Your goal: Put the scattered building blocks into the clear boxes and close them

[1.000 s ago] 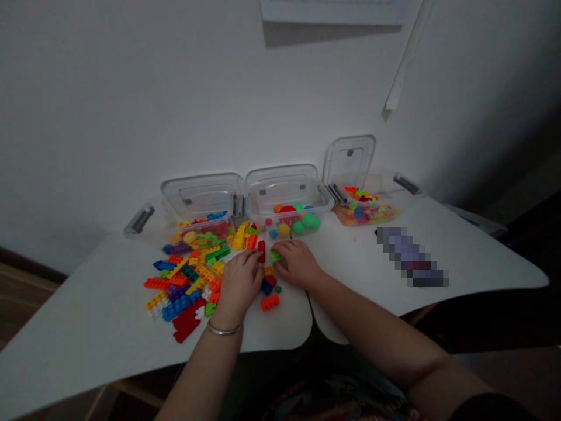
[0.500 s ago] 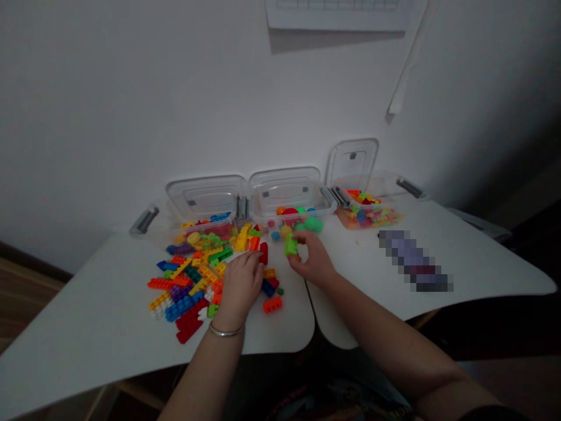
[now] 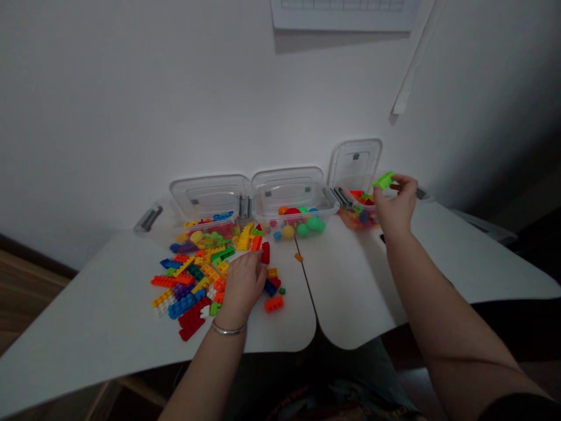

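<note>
My right hand (image 3: 397,206) pinches a light green brick (image 3: 384,180) in the air above the right clear bin (image 3: 350,202), which holds mixed small bricks. My left hand (image 3: 243,285) rests palm down on the heap of coloured bricks (image 3: 193,278) on the white table (image 3: 100,327), fingers curled beside an upright red brick (image 3: 265,252). What lies under its fingers is hidden. A silver bracelet circles that wrist.
Three clear bins with raised lids stand against the wall: the left bin (image 3: 205,225) with bricks, the middle bin (image 3: 293,213) with balls and eggs, the right one. A small orange piece (image 3: 298,256) lies on the seam between two table halves. An orange brick (image 3: 274,304) lies near the edge.
My right hand lifted the green brick from the middle of the table and carried it right and up, over the right bin. My left hand stayed on the heap.
</note>
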`<action>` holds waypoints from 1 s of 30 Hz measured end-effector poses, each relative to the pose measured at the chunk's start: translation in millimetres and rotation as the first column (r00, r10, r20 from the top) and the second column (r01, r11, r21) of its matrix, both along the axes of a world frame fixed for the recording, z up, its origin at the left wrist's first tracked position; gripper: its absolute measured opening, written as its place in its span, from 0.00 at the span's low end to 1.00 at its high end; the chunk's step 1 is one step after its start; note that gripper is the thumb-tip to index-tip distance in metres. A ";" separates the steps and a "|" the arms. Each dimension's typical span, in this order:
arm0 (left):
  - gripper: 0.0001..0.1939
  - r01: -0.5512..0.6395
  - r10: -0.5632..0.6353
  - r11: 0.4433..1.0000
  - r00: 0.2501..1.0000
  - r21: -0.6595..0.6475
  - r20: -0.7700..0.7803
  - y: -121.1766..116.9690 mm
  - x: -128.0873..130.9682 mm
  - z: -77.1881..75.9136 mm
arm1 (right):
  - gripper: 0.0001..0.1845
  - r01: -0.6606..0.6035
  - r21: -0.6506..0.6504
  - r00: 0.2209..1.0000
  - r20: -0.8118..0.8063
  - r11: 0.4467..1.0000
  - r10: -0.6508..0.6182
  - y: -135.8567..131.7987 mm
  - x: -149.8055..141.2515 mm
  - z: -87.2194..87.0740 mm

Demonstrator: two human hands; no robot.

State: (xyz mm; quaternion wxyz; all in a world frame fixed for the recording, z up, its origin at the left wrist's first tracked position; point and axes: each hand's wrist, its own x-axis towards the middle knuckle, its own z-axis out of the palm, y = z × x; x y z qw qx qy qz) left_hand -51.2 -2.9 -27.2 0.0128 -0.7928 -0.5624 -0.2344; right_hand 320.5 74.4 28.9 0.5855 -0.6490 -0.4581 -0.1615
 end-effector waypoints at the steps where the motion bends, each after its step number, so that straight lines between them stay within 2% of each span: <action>1: 0.17 0.000 0.000 1.000 1.000 0.001 -0.004 -0.4 0.2 0.6 | 0.22 0.026 -0.022 1.000 -0.004 0.999 -0.026 4.3 7.3 -1.4; 5: 0.17 -0.018 0.018 1.000 1.000 -0.012 -0.021 -1.2 1.2 2.1 | 0.19 0.075 -0.156 0.995 -0.052 0.985 -0.084 14.2 21.5 -7.1; 9: 0.16 -0.031 0.030 0.999 0.999 -0.025 -0.044 -1.1 1.6 2.4 | 0.10 0.100 -0.262 0.994 -0.024 0.960 -0.110 16.1 22.0 -10.7; 12: 0.17 -0.031 0.029 0.999 0.998 -0.028 -0.054 -1.5 1.7 2.1 | 0.06 0.105 -0.235 0.994 0.020 0.966 -0.103 14.9 19.3 -14.4; 15: 0.18 -0.026 0.024 0.999 0.998 -0.032 -0.062 -1.8 1.7 1.5 | 0.12 0.074 -0.187 0.997 0.038 0.979 -0.068 10.6 12.5 -16.1; 18: 0.19 -0.030 0.027 0.999 0.997 -0.038 -0.076 -2.0 1.9 1.3 | 0.17 0.025 -0.075 0.998 0.066 0.997 -0.020 0.4 -6.3 -11.4; 20: 0.20 -0.035 0.031 0.998 0.996 -0.045 -0.087 -2.3 2.3 2.1 | 0.17 -0.054 0.002 0.993 0.105 0.999 0.053 -10.1 -28.3 -6.6; 22: 0.20 -0.043 0.037 0.998 0.994 -0.054 -0.103 -3.0 3.0 3.4 | 0.15 -0.202 0.054 0.969 0.153 0.978 0.192 -22.4 -56.7 -4.2; 24: 0.20 -0.044 0.037 0.997 0.992 -0.058 -0.120 -3.9 3.5 4.6 | 0.11 -0.410 0.063 0.898 0.200 0.910 0.391 -34.6 -87.8 -6.7; 27: 0.19 -0.028 0.022 0.998 0.992 -0.050 -0.121 -4.6 3.8 5.4 | 0.12 -0.687 -0.103 0.684 0.245 0.720 0.687 -49.3 -131.2 -19.3; 28: 0.19 -0.019 0.014 0.999 0.993 -0.046 -0.113 -4.6 3.6 5.5 | 0.13 -0.735 -0.198 0.600 0.255 0.648 0.758 -52.6 -143.3 -24.9; 30: 0.18 0.007 -0.011 0.999 0.996 -0.038 -0.093 -4.4 3.2 5.8 | 0.18 -0.752 -0.393 0.463 0.255 0.529 0.849 -56.7 -162.9 -36.7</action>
